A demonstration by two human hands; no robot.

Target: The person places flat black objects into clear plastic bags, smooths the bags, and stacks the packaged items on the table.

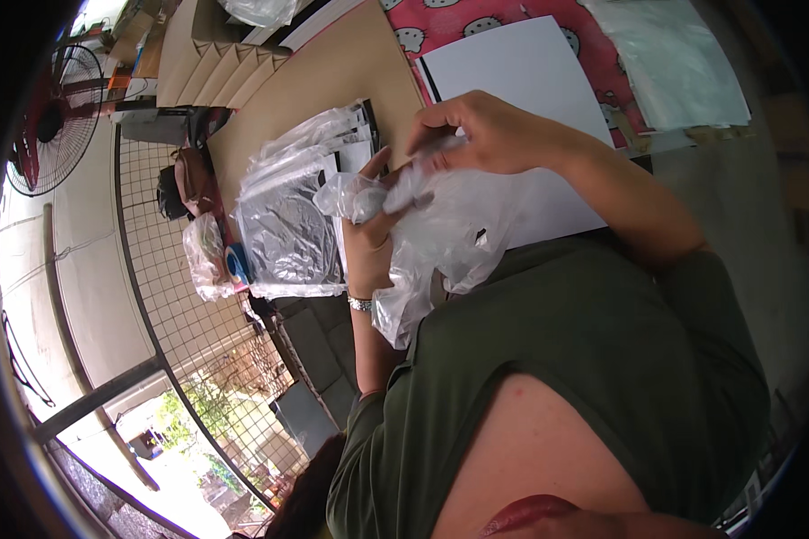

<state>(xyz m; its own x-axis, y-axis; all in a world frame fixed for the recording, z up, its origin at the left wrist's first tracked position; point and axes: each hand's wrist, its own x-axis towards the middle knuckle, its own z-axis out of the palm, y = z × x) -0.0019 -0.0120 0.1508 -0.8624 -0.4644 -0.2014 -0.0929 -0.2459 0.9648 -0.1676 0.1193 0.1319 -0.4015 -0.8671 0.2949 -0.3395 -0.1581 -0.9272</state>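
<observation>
A thin clear plastic bag (476, 216) hangs crumpled between my hands, just in front of my green top. My left hand (366, 251), with a bracelet at its wrist, is closed on the bunched plastic, which wraps around its fingers. The curled fingers of my right hand (503, 135) pinch another part of the bag, slightly smeared by motion. Beneath the hands lies a stack of white sheets (521, 72) with a dark edge at its left. Left of my left hand is a pile of clear plastic-wrapped flat packs (287, 225).
Brown cardboard (332, 67) covers the table's left part, with folded brown cartons (216, 76) behind. Flat clear bags (678, 63) lie on a pink patterned cover (445, 16) at the far right. A fan (49, 126) and wire mesh (166, 242) stand left.
</observation>
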